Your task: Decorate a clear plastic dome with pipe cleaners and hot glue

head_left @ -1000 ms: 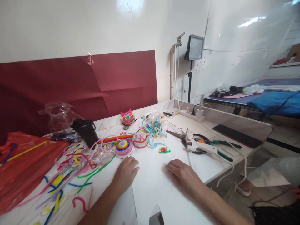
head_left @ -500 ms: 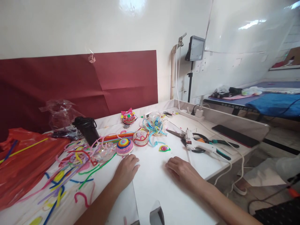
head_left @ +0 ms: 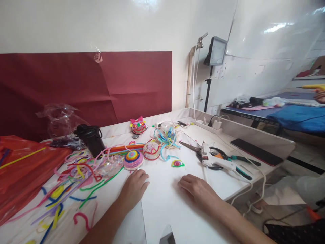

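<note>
My left hand (head_left: 134,189) rests palm down on the white table with nothing in it, its fingers loosely stretched and thumb apart. Just beyond its fingertips sits a ball (head_left: 133,160) covered in rings of coloured pipe cleaner. On the right, my right hand (head_left: 196,188) also lies on the tabletop, holding nothing, fingers forward and slightly bent. A small eye-shaped piece (head_left: 177,163) in green, yellow and pink lies past it. Between the two is a pale ball (head_left: 151,150) with a red line around it. Farther back stands a pink cat-faced ball (head_left: 138,126).
Loose pipe cleaners (head_left: 56,211) and a red plastic bag (head_left: 27,176) spread over the left, near a black bottle (head_left: 90,139). At right lie a white glue gun (head_left: 215,159), scissors (head_left: 191,147), green-handled pliers (head_left: 243,159) and a cable. Another person's hand (head_left: 320,96) shows at the far right.
The view has shifted slightly. Another person's hand with a yellow object has come into sight at the far right. My own hands stay resting on the table.
</note>
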Available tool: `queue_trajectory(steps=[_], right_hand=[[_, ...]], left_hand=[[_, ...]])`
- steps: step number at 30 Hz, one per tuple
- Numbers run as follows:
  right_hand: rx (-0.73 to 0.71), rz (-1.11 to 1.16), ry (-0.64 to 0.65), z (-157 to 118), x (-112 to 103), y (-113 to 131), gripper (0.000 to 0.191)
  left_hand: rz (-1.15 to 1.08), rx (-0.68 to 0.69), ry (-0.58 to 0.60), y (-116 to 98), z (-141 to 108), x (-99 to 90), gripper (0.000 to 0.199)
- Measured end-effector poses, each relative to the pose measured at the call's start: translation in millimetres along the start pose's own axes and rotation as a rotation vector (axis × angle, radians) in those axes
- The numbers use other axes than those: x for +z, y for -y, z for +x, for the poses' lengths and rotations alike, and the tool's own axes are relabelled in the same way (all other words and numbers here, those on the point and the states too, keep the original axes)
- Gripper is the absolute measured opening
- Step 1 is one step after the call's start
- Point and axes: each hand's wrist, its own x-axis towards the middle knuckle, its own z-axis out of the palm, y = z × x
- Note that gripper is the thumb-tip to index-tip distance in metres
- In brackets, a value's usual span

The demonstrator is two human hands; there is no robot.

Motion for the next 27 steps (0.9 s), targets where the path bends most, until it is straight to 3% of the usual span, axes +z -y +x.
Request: queue_trajectory(steps=[7,13,21,27], right_hand=[[-0.035,0.078,0.008,6.9,-1.5,-7.7,0.024],[-0.072,0.085,-0.055,18.0,-6.4,-19.1,0.030],[-0.140,0.082,-0.146,32.3,-20.9,-22.3,0.024],[-0.142,-0.014,-0.108,41.4,-29.2,-20.1,0.026]], left_hand=[[-0.040,-0.022,-0.016,1.4,-1.8,-0.8,0.014],[-0.101,-0.065,-0.015,6.1,-4.4,3.8,0.014],[-0.140,-0.114,-0.059,7.5,-4.1,4.3,0.014],[-0.104,-0.074,-0.126,11.8,-3.2,8.5,0.013]])
